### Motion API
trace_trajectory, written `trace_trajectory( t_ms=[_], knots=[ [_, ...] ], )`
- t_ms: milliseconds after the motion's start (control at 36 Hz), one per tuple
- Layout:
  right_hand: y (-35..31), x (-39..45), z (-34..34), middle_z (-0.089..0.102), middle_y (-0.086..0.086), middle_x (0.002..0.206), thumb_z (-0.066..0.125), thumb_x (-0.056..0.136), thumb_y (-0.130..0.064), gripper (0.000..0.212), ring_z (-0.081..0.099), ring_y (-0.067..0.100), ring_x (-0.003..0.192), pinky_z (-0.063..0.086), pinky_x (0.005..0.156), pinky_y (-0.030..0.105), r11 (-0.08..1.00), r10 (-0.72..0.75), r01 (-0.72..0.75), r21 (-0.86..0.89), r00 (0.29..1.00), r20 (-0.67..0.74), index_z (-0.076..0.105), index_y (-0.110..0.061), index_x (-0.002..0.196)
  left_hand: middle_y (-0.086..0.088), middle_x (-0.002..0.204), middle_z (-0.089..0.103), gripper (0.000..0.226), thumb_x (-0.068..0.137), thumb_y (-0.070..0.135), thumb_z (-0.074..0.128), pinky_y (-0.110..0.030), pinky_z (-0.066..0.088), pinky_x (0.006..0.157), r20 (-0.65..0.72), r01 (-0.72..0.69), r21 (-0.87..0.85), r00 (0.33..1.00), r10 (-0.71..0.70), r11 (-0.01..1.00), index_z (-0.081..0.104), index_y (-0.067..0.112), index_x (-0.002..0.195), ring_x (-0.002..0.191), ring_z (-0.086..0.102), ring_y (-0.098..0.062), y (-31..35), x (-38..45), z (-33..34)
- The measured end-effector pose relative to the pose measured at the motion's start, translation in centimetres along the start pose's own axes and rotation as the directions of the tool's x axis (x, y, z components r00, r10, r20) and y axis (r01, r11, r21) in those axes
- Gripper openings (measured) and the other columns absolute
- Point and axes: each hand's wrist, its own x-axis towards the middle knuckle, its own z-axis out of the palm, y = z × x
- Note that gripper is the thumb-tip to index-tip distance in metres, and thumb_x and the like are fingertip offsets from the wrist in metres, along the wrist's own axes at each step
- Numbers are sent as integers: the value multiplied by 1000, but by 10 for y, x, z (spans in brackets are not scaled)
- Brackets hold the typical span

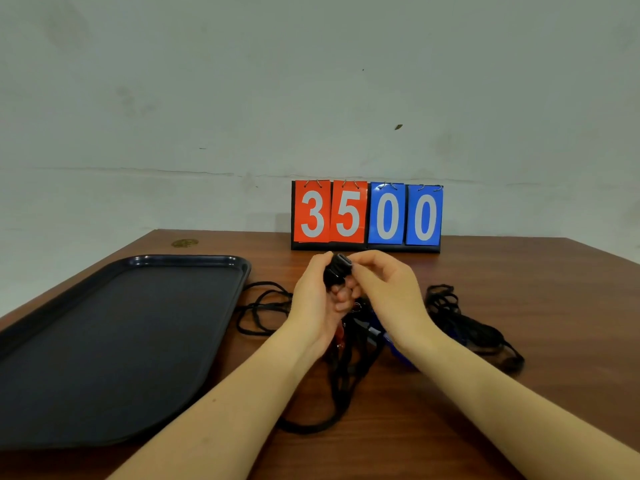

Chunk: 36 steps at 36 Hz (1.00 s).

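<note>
A: At the far edge of the table (519, 289), against the wall: any readable text?
B: Flip scoreboard (367, 216) only. Reads 3 5 0 0 in white digits, with 3 and 5 on red cards and both 0s on blue. Cards hang on wire rings over a black base. No brand visible.
A: Hands?
B: Both raised just near of the scoreboard, meeting on a small black clip (338, 271). Left hand (313, 299): fingers curled round the clip's lower part. Right hand (384, 289): thumb and forefinger pinch its upper right end, other fingers loosely curled.
A: Clip position?
B: Off the table, between the two hands, slotted end facing up. A black cord (346, 375) hangs below the hands and loops on the table on the near side.
A: Surroundings?
B: Dark tray (194, 259) at left. Loose cord (263, 306) between the tray and the left wrist. Tangled cord pile (460, 317) right of the right forearm. Small gold disc (184, 242) near the table's far left corner.
A: Obstructions?
B: Forearms cover the cords' middle. A blue item (401, 356) and a red item (341, 332) sit under the wrists, mostly hidden, so the person's view doesn't show what they are. Can't tell whether the black cord joins the clip.
</note>
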Motion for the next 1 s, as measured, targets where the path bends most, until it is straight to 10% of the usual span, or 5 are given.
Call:
trace_trajectory(
  t_ms=[139, 306, 667, 1000],
  knots=[
    [-1, -5, 2, 69, -2, 91, 58, 94, -19, 18, 65, 1, 77, 51, 68, 14, 987, -130, 132, -94, 991, 26, 67, -18, 109, 1, 58, 48, 35, 98, 41, 46, -20, 34, 48, -80, -13, -18, 997, 12, 1000, 62, 10, 98, 49, 42, -8, 1, 0, 3],
    [-2, -1, -6, 69, -8, 97, 58, 94, -18, 15, 63, -6, 83, 48, 67, 9, 997, -65, 63, -44, 997, -31, 67, -30, 96, 3, 53, 49, 53, 101, 49, 28, -22, 33, 49, -102, 44, 453, 995, 3, 890, 58, 13, 77, 46, 41, -9, 1, -4, 11],
    [1, 2, -6, 69, -8, 92, 63, 91, -22, 12, 62, -6, 82, 47, 71, 8, 992, -102, 100, -74, 994, -24, 69, -33, 90, 4, 55, 40, 39, 96, 53, 43, -17, 25, 42, -41, 43, 301, 999, -33, 953, 58, 20, 109, 44, 33, -7, 2, 1, 3],
    [9, 4, -4, 67, -6, 105, 60, 93, -23, 17, 61, -1, 94, 48, 79, 14, 994, -66, 67, -92, 998, 16, 70, -27, 106, 2, 56, 42, 39, 100, 45, 39, -17, 25, 40, -22, 67, 148, 998, -64, 987, 57, 11, 96, 44, 33, -7, -4, 6, -3]
  ],
)
